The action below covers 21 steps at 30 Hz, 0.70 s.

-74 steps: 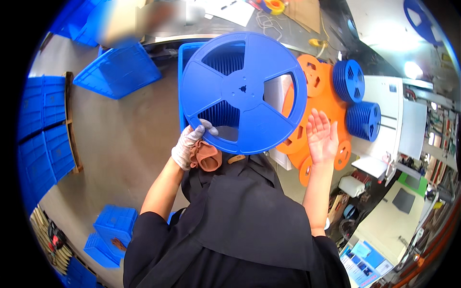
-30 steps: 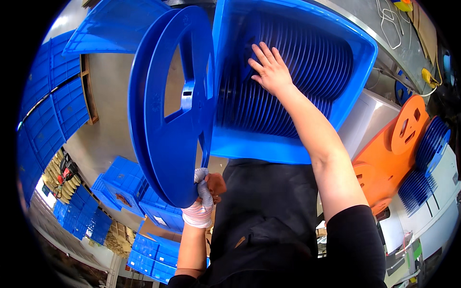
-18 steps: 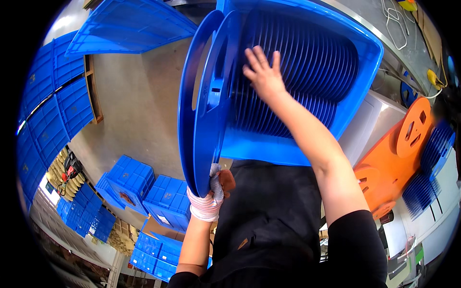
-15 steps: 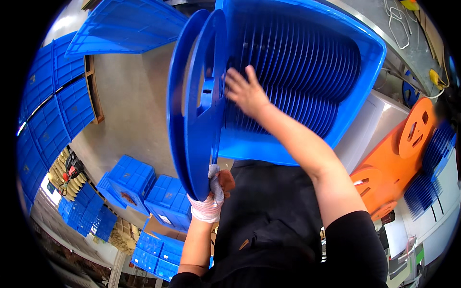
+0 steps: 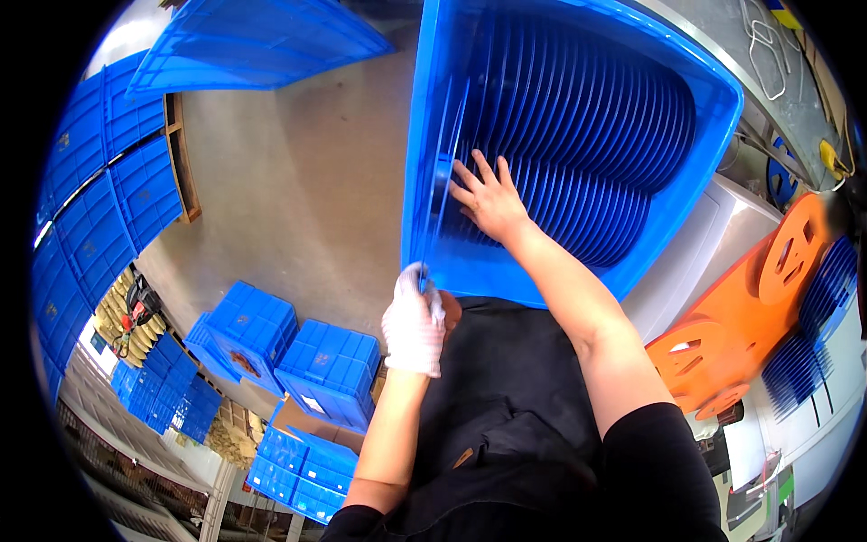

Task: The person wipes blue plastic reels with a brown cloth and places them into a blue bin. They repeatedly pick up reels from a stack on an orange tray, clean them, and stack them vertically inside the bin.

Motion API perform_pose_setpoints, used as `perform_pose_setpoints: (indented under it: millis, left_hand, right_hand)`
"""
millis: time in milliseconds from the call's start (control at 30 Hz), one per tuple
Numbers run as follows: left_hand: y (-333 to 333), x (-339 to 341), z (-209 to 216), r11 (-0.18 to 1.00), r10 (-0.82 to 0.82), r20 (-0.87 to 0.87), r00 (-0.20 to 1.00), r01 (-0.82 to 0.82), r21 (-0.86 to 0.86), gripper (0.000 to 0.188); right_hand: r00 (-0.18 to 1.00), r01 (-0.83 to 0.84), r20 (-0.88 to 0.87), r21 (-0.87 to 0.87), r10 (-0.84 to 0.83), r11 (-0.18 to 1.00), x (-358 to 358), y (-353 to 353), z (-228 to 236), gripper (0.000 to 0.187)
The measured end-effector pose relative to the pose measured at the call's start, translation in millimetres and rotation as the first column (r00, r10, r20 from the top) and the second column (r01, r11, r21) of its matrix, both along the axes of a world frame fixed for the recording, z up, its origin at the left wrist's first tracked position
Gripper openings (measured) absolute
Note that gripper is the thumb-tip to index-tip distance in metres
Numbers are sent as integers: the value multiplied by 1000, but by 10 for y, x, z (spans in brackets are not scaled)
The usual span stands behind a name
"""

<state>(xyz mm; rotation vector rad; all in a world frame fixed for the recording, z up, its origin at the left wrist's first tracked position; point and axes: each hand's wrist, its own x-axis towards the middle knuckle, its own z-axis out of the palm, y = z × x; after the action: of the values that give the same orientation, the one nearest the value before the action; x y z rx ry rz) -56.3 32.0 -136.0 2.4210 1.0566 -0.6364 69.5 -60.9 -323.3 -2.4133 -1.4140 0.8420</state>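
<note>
A blue plastic reel (image 5: 439,199), seen nearly edge-on and smeared by motion, stands upright along the left inner side of a large blue bin (image 5: 578,9). My left hand (image 5: 415,327), in a pale knitted glove with bare fingertips, is closed at the reel's near edge, beside the bin's near left corner; its grip is partly blurred. My bare right hand (image 5: 492,200) reaches over the bin with fingers spread, its fingertips at the reel's face. Right of them, several thin blue discs (image 5: 587,99) stand on edge in two close rows inside the bin.
On the right are orange panels with cut-out slots (image 5: 722,316) and a grey worktop (image 5: 768,81) with a white cord. A leaning blue panel (image 5: 262,45) and stacked blue crates (image 5: 135,194) stand to the left. More blue crates (image 5: 327,370) sit at the lower left.
The reel, held up left of the bin before, has moved right and into the bin's left side. My left hand moved up and right with it; my right hand shifted slightly right and down.
</note>
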Motion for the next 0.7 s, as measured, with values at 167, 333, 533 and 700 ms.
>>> perform_pose_setpoints:
  millis: [167,333,533,700]
  left_hand:
    - [-35,61,-156,921,275,-39,961,-275,-275,68]
    - [16,-101,-582,998,-20,131,991,28,-59,74]
    - [-84,-174,-692,931,340,101,935,-320,-175,73]
    - [-277,-536,-478,920,320,36,947,-301,-251,71]
  right_hand:
    - [977,184,-123,96,-172,978,-110,-532,203,74]
    - [949,267,-215,161,-230,950,-408,-622,447,80]
    - [958,274,-153,231,-243,934,-393,363,219,83]
    - [975,219,64,-73,-214,973,-285,553,-25,85]
